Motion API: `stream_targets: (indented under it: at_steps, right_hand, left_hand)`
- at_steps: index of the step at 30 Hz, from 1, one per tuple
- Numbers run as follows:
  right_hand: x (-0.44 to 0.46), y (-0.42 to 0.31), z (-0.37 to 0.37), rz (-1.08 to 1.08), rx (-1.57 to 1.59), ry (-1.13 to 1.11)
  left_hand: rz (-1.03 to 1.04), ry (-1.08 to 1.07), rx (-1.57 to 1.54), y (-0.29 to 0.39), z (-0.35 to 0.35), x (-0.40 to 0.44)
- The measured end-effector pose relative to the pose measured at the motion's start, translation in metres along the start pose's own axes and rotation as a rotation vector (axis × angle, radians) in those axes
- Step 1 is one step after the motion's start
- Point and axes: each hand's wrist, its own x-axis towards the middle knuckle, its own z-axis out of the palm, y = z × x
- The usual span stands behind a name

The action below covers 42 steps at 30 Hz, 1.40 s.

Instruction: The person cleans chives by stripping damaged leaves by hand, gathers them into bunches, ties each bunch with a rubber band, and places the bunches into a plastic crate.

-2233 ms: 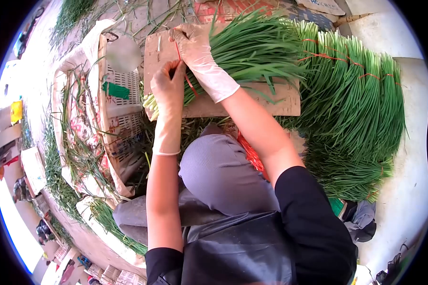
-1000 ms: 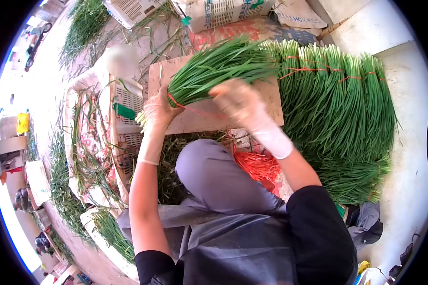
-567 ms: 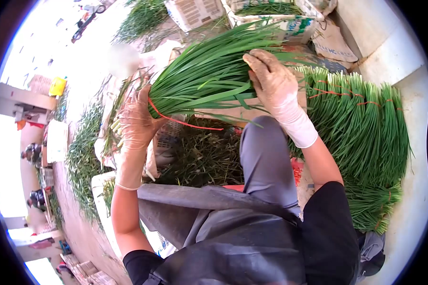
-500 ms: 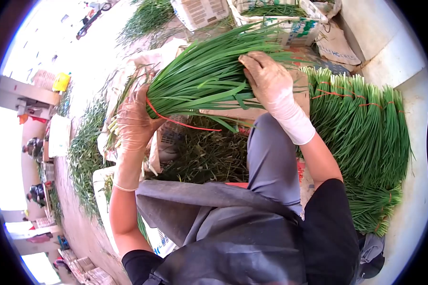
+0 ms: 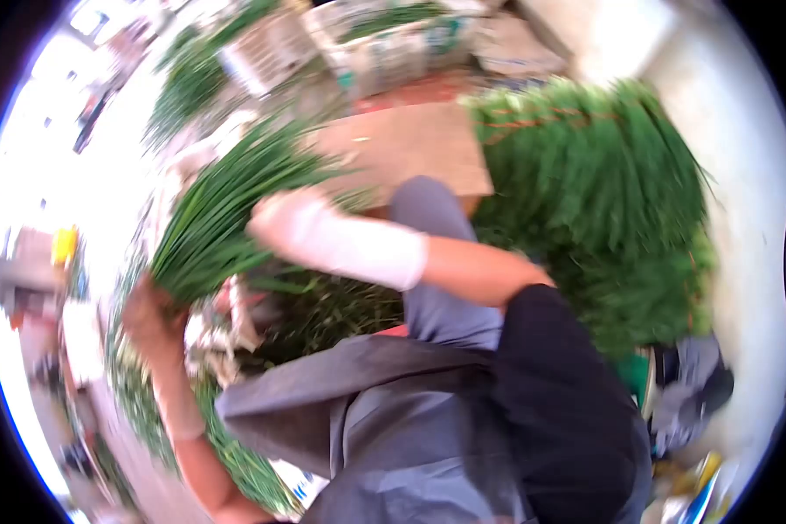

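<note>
A loose bunch of long green garlic chives (image 5: 223, 205) fans up and to the right. At its lower left end, my left hand (image 5: 153, 319), in a thin whitish glove, is closed around the stalks. My right hand (image 5: 293, 218), gloved the same way, lies against the right side of the leaves; its fingers are smeared by motion, so their grip is unclear. The cut ends of the stalks are hidden behind my left hand.
A brown board (image 5: 402, 148) stands ahead of my knee. Right of it are stacked chive bundles (image 5: 585, 175) with red ties, by a pale wall (image 5: 751, 227). A white crate (image 5: 393, 57) holds greens at the back. Trimmings (image 5: 341, 306) lie below my hands.
Both hands and the chives have shifted left and down in view, and the camera has turned. My right hand has come nearer to my left. The red tie at my left hand no longer shows.
</note>
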Motion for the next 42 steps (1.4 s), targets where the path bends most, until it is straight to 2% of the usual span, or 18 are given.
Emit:
stream_targets:
  at_steps: [6,8,9,10,13,14,17,21,23,27,30,33,35,37,38,39,40,42]
  right_hand:
    - [-0.041,-0.036,-0.013,-0.031,1.553,-0.033]
    - [-0.063,-0.041,-0.005,-0.023,1.823,-0.412]
    - [-0.069,-0.035,-0.005,-0.226,1.603,-0.71]
    - [-0.069,-0.035,0.003,-0.219,1.59,-0.687]
    - [-0.062,-0.047,0.04,0.044,0.303,-0.287]
    - [-0.058,-0.045,-0.018,0.039,0.496,0.003]
    - [-0.025,-0.051,-0.101,-0.144,0.382,0.442]
    - [-0.004,-0.037,-0.155,-0.052,0.206,0.594]
    - [-0.02,-0.015,-0.199,0.09,0.173,0.42]
    - [-0.104,0.063,-0.238,0.163,-0.103,0.66]
    - [-0.206,0.114,-0.271,0.53,-0.148,0.531]
    - [-0.297,0.17,-0.284,0.892,-0.229,0.422]
    - [-0.346,0.217,-0.279,1.145,-0.485,0.392]
    - [-0.398,0.278,-0.279,1.137,-0.618,0.439]
    - [-0.404,0.296,-0.28,1.243,-0.668,0.376]
    - [-0.404,0.316,-0.286,1.339,-0.728,0.313]
    - [-0.409,0.351,-0.286,1.373,-0.86,0.284]
    - [-0.39,0.381,-0.284,1.481,-0.887,0.179]
  left_hand:
    - [-0.042,-0.084,0.282,-0.024,-0.012,-0.027]
    - [-0.077,-0.203,0.361,-0.034,-0.025,-0.031]
    - [-0.063,-0.186,0.356,-0.045,-0.029,-0.032]
    - [-0.047,-0.228,0.451,-0.059,-0.032,-0.031]
    - [0.038,-0.265,0.778,-0.109,-0.029,-0.014]
    - [0.152,-0.136,0.881,-0.105,-0.035,0.001]
    - [0.362,-0.027,0.961,-0.062,-0.07,0.062]
    - [0.633,0.488,0.917,0.034,-0.109,0.144]
    - [0.598,0.654,0.887,0.079,-0.117,0.177]
    - [0.515,0.787,0.413,0.163,-0.116,0.201]
    - [0.62,0.574,-0.007,0.164,-0.084,0.182]
    - [0.409,0.196,-0.227,0.129,-0.003,0.125]
    - [-0.013,-0.132,-0.8,0.083,0.08,0.054]
    - [-0.291,-0.384,-0.739,0.042,0.13,-0.021]
    - [-0.233,-0.59,-0.649,0.033,0.135,-0.044]
    - [-0.638,-0.716,-0.952,0.027,0.15,-0.08]
    - [-0.796,-0.861,-1.002,0.038,0.139,-0.093]
    - [-0.839,-1.093,-0.918,0.033,0.144,-0.127]
